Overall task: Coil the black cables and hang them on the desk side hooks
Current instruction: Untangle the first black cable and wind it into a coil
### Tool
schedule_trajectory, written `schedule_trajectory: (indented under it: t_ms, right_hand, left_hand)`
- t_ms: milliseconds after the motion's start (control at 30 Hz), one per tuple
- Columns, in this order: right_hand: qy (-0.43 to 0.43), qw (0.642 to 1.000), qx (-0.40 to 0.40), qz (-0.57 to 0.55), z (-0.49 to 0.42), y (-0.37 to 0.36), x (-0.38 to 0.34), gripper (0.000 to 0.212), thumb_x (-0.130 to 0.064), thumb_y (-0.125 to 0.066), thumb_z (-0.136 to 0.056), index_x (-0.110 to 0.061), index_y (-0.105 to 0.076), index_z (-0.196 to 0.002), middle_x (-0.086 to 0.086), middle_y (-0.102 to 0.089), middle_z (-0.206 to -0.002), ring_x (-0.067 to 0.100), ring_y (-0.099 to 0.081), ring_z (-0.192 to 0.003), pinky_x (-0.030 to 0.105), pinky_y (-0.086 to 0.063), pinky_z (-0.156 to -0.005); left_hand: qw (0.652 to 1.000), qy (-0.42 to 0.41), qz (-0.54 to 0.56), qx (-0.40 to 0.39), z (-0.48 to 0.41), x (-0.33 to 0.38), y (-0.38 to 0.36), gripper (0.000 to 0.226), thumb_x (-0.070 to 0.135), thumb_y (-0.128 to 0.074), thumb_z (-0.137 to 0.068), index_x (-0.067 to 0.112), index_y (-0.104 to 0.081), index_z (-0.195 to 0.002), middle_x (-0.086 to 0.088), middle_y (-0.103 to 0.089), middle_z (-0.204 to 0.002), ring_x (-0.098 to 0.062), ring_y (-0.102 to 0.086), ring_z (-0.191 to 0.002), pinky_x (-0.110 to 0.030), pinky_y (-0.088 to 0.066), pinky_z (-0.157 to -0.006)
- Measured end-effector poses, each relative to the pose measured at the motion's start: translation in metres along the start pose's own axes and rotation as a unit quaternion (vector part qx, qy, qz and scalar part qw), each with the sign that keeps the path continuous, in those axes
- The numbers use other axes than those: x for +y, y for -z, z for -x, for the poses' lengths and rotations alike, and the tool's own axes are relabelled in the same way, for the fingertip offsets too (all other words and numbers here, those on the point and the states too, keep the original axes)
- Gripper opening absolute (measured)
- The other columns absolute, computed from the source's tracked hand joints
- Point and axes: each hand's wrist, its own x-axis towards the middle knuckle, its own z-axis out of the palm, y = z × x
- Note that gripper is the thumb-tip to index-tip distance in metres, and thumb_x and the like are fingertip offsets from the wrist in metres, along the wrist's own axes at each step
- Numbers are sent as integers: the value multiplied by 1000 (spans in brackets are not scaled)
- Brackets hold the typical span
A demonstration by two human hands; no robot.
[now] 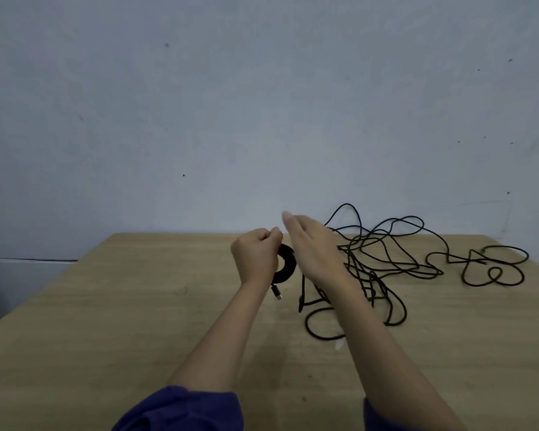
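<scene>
While the left hand (255, 256) grips the black coil (288, 263), likely to keep its turns together, the right hand (315, 247) stands beside it.
Its fingers are straight, holding nothing; the loose cable (386, 256) lies tangled on the surface (137, 306).

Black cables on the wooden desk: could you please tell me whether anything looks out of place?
Yes: the loose black cable sprawls in crossing, tangled loops over the right of the light wooden desk. Only the small tight black coil gripped by the left hand looks tidy.
</scene>
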Motion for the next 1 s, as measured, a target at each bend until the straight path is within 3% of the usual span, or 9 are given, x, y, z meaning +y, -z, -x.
schedule_trajectory:
  t_ms: [133,200,333,467,567,633,733,867,1000]
  right_hand:
    - [-5,999,-14,-50,5,-23,7,57,-55,-37,-93,-14,-37,-53,-7,-38,-45,4,-35,-39,17,-27,-42]
    - [25,1000,-7,-5,5,-29,15,60,-59,-39,-89,-10,-41,-55,-5,-38,-45,7,-35,-41,21,-28,-45]
    - [40,997,4,69,-3,-33,24,62,-62,-44,-86,-6,-44,-59,-3,-36,-47,14,-32,-47,25,-25,-47]
    - [12,996,45,79,-3,-24,21,58,-50,-53,-87,-10,-39,-48,-2,-36,-44,11,-30,-42,20,-25,-43]
    - [-148,957,206,-138,-13,-8,15,55,-50,-59,-85,-14,-39,-48,-3,-34,-45,13,-30,-44,25,-29,-49]
    - [-222,858,259,-384,-24,5,10,48,-46,-60,-86,-14,-41,-55,-3,-31,-48,14,-30,-46,31,-34,-53]
    - [-238,751,240,-567,-32,16,8,35,-40,-55,-91,-11,-48,-73,2,-32,-60,16,-38,-52,28,-48,-51]
    - [-240,728,220,-604,-35,23,20,36,-44,-48,-93,-8,-51,-90,6,-40,-68,18,-45,-57,31,-46,-55]
    - [-238,696,228,-638,-40,33,42,42,-47,-47,-93,-8,-50,-108,10,-51,-80,20,-51,-67,32,-48,-59]
  left_hand:
    - [998,44,20,36,2,12,-3,50,32,-48,-95,10,-43,-51,0,-44,-51,-13,-39,-50,-24,-33,-52]
    - [986,115,103,64,0,16,-1,47,40,-33,-100,12,-53,-67,3,-55,-66,-16,-55,-69,-27,-43,-67]
    - [948,234,198,84,-2,12,-1,41,46,-26,-99,9,-42,-106,1,-50,-85,-22,-53,-91,-30,-43,-77]
    - [973,197,120,10,-5,12,0,54,47,-19,-99,6,-22,-134,-4,-50,-105,-17,-45,-102,-31,-36,-88]
    - [956,200,190,-100,-8,2,8,58,53,-21,-96,15,-24,-139,-4,-37,-140,-18,-38,-124,-36,-30,-99]
    - [908,205,280,-234,3,-5,12,68,60,-23,-88,11,-41,-131,-4,-62,-114,-17,-53,-109,-31,-37,-88]
    - [893,137,222,-366,26,-17,6,42,33,-68,-75,6,-58,-106,-1,-71,-79,-13,-67,-81,-22,-48,-80]
    - [905,151,213,-336,24,-17,-1,20,-15,-59,-76,4,-52,-74,-8,-52,-59,-16,-57,-44,-28,-56,-64]
    - [898,170,233,-333,17,-15,3,27,-20,-55,-77,7,-52,-78,4,-44,-46,-8,-36,-31,-18,-39,-38]
